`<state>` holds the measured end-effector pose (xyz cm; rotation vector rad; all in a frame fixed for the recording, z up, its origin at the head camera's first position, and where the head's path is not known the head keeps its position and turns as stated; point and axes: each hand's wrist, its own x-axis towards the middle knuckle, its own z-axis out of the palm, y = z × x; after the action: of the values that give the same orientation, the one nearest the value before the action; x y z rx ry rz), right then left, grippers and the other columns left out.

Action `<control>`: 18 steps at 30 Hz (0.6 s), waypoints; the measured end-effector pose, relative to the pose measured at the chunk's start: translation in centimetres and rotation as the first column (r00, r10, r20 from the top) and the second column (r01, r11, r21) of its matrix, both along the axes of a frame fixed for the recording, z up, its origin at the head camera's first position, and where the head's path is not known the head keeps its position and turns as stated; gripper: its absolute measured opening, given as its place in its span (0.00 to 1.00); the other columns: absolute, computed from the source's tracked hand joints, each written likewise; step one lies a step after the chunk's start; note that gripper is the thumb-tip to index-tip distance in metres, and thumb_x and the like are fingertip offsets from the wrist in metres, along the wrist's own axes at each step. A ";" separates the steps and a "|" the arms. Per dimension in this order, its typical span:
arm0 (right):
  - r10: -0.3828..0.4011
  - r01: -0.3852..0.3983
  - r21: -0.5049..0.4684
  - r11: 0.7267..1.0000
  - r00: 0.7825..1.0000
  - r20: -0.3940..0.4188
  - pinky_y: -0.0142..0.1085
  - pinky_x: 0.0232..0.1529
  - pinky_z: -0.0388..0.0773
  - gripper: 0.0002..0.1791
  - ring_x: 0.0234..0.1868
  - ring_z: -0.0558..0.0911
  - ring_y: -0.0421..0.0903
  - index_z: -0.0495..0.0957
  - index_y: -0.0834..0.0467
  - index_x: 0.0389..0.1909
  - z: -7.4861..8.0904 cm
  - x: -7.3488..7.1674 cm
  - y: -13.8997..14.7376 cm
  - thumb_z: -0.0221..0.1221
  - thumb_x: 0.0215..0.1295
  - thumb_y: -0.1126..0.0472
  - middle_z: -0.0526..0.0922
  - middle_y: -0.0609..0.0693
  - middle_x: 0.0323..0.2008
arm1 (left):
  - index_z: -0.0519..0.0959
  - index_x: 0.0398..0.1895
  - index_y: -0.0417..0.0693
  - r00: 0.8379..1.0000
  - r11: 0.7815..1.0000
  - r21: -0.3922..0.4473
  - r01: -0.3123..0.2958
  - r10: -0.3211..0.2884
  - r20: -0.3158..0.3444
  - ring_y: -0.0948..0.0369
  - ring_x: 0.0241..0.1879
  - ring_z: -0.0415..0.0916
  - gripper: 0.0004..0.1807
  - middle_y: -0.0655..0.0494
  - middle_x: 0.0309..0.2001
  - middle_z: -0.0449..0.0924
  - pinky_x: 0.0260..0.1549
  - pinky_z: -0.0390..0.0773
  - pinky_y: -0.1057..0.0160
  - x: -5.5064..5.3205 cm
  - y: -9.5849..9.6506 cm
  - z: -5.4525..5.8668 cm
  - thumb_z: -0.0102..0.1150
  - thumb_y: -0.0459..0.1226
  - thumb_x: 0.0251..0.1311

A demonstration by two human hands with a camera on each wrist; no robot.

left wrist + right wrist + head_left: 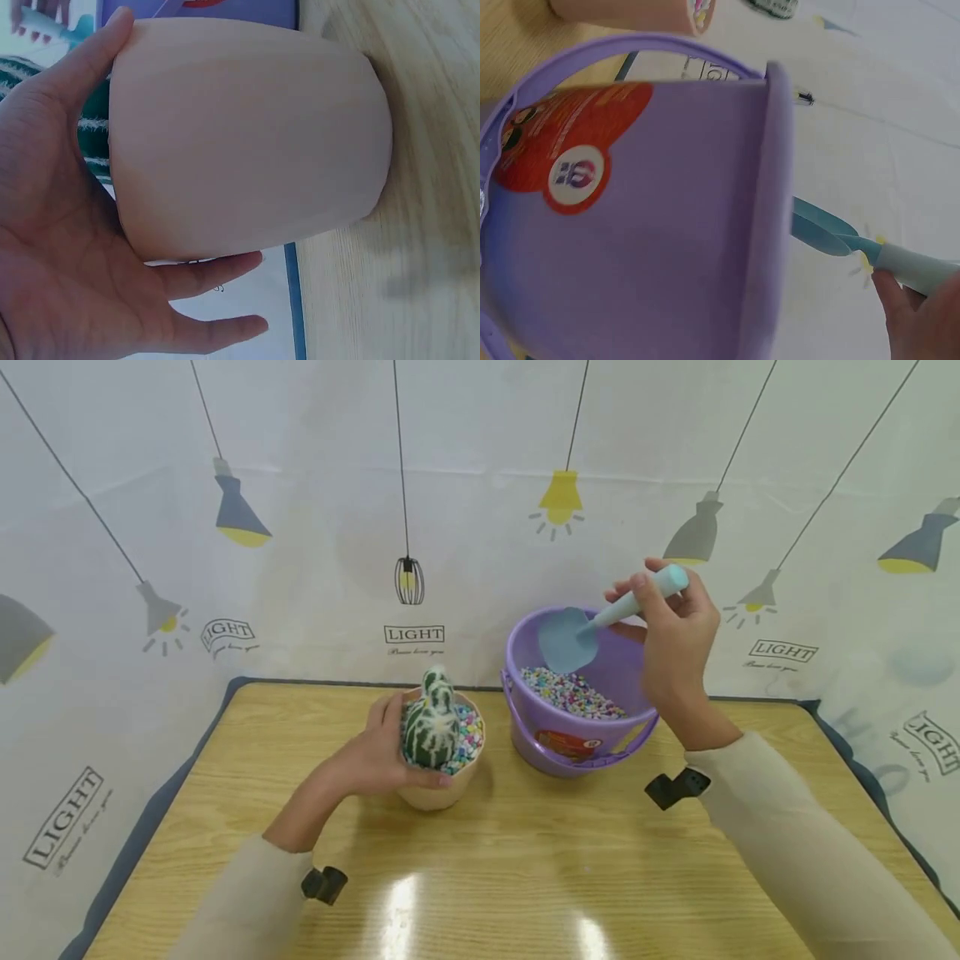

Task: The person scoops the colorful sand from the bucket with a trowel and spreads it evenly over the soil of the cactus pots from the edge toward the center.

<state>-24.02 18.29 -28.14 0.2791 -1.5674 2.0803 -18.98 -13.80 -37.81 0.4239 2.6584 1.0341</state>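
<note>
My left hand (378,752) grips a pale peach flowerpot (435,797) near its rim, with the thumb on the near side. In the pot a striped green cactus (431,735) stands among colourful pebbles (471,735). The left wrist view shows the plain pot wall (247,142) and two fingers spread beside it. My right hand (678,635) holds a light blue toy shovel (568,642) by its handle, blade down at the mouth of a purple bucket (551,758). Multicoloured pebbles (573,693) lie inside the bucket. Whether the blade carries pebbles cannot be told.
The wooden table (510,877) carries the pot and the bucket side by side near its back edge. Behind them hangs a white cloth (322,585) printed with lamps. The bucket's purple handle (592,56) hangs down along its front.
</note>
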 end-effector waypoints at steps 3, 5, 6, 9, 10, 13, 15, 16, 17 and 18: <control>-0.012 0.010 0.039 0.999 0.999 0.052 0.41 0.32 0.85 0.16 0.37 0.86 0.50 0.76 0.61 0.49 -0.6 -0.9 0.6 0.64 0.63 0.60 0.85 0.57 0.35 | 0.40 0.76 0.47 1.000 0.999 0.020 0.026 -0.027 0.016 0.36 0.66 0.57 0.69 0.34 0.72 0.38 0.62 0.63 0.34 -0.4 -0.1 0.1 0.78 0.56 0.37; -0.020 0.016 0.048 0.999 0.996 0.088 0.41 0.32 0.85 0.16 0.37 0.86 0.50 0.77 0.60 0.49 -1.0 -1.6 1.0 0.64 0.63 0.60 0.85 0.56 0.35 | 0.40 0.76 0.47 0.999 0.999 0.032 0.040 -0.040 0.029 0.36 0.67 0.54 0.69 0.34 0.73 0.36 0.62 0.61 0.33 -0.6 -0.2 0.2 0.78 0.55 0.37; -0.025 0.020 0.053 0.998 0.994 0.105 0.41 0.32 0.85 0.16 0.38 0.86 0.50 0.77 0.59 0.49 -1.3 -1.9 1.2 0.65 0.63 0.60 0.85 0.56 0.35 | 0.40 0.76 0.47 0.998 0.998 0.037 0.046 -0.048 0.037 0.36 0.68 0.53 0.69 0.35 0.73 0.36 0.63 0.60 0.33 -0.7 -0.3 0.2 0.78 0.54 0.37; -0.032 0.020 0.083 0.996 0.989 0.146 0.39 0.33 0.85 0.16 0.39 0.86 0.49 0.76 0.58 0.50 -2.2 -3.0 1.7 0.65 0.63 0.60 0.85 0.54 0.36 | 0.39 0.76 0.48 0.996 0.997 0.043 0.059 -0.062 0.064 0.36 0.69 0.51 0.69 0.35 0.73 0.34 0.64 0.58 0.33 -0.9 -0.4 0.4 0.78 0.53 0.38; -0.030 0.015 0.096 0.995 0.987 0.160 0.39 0.34 0.85 0.16 0.40 0.85 0.49 0.76 0.58 0.50 -2.4 -3.4 1.8 0.64 0.63 0.60 0.85 0.53 0.36 | 0.39 0.76 0.47 0.995 0.997 0.046 0.066 -0.069 0.071 0.36 0.69 0.50 0.69 0.35 0.73 0.34 0.64 0.57 0.33 -1.0 -0.4 0.5 0.78 0.53 0.38; -0.018 -0.009 0.142 0.990 0.982 0.190 0.37 0.35 0.85 0.16 0.41 0.85 0.48 0.76 0.56 0.51 -3.2 -4.2 2.2 0.64 0.63 0.59 0.85 0.51 0.37 | 0.39 0.76 0.47 0.993 0.995 0.052 0.080 -0.084 0.082 0.38 0.70 0.49 0.69 0.37 0.73 0.37 0.66 0.55 0.34 -1.3 -0.5 0.7 0.79 0.52 0.37; -0.006 -0.032 0.177 0.984 0.978 0.208 0.36 0.35 0.85 0.16 0.42 0.84 0.47 0.76 0.56 0.51 -3.6 -4.7 2.4 0.64 0.63 0.59 0.86 0.51 0.37 | 0.40 0.76 0.46 0.992 0.994 0.057 0.092 -0.096 0.080 0.40 0.70 0.48 0.69 0.38 0.73 0.38 0.67 0.54 0.36 -1.5 -0.6 0.7 0.80 0.51 0.37; -0.001 -0.043 0.200 0.979 0.976 0.218 0.35 0.36 0.85 0.16 0.42 0.84 0.47 0.76 0.56 0.51 -3.7 -4.8 2.4 0.64 0.64 0.59 0.86 0.51 0.37 | 0.40 0.76 0.45 0.992 0.993 0.060 0.100 -0.105 0.074 0.40 0.71 0.47 0.70 0.38 0.73 0.39 0.68 0.53 0.36 -1.5 -0.6 0.7 0.80 0.51 0.37; 0.002 -0.055 0.226 0.973 0.974 0.228 0.35 0.36 0.85 0.16 0.43 0.84 0.47 0.76 0.56 0.52 -3.9 -5.0 2.5 0.64 0.64 0.58 0.86 0.51 0.37 | 0.40 0.76 0.46 0.991 0.993 0.062 0.103 -0.108 0.074 0.41 0.71 0.47 0.70 0.39 0.73 0.40 0.68 0.52 0.37 -1.6 -0.7 0.7 0.80 0.50 0.36; 0.002 -0.067 0.257 0.964 0.970 0.242 0.34 0.37 0.84 0.17 0.43 0.84 0.48 0.76 0.57 0.52 -4.0 -5.1 2.6 0.63 0.64 0.57 0.85 0.51 0.37 | 0.40 0.76 0.45 0.991 0.992 0.065 0.110 -0.114 0.070 0.41 0.71 0.47 0.70 0.40 0.73 0.40 0.68 0.52 0.37 -1.7 -0.7 0.7 0.80 0.50 0.36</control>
<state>-29.16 20.84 -32.16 0.1516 -2.0032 1.9883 -20.67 -14.53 -37.09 0.5305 2.5129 1.0774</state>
